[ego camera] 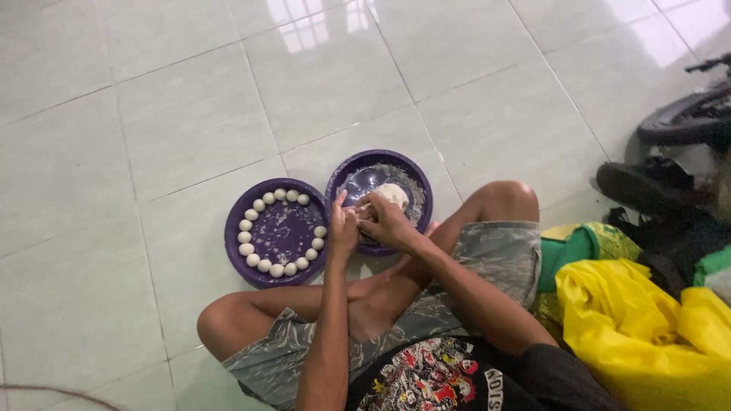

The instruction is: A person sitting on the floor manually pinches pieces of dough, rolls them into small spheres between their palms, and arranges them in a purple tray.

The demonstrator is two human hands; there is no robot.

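Between the person's two hands, just above the near rim of the right-hand round purple plastic bowl [421,199], a small pinch of pale dough is being worked. The left hand [343,226] has its fingers curled together around that bit; the right hand [384,221] closes on it from the other side, fingertips meeting the left's. Just beyond them, inside the same flour-smeared bowl, sits the pale lump of dough [394,194], a rounded mass with no clear long axis, lying flat and pointing nowhere in particular. To the left, touching that bowl, a second purple round tray [233,232] carries small white dough balls [247,237] ranged around its rim. The ring looks nearly closed, its middle bare, while a fair lump remains; I judge the work well along. A yellow plastic bag [647,335] lies near right.
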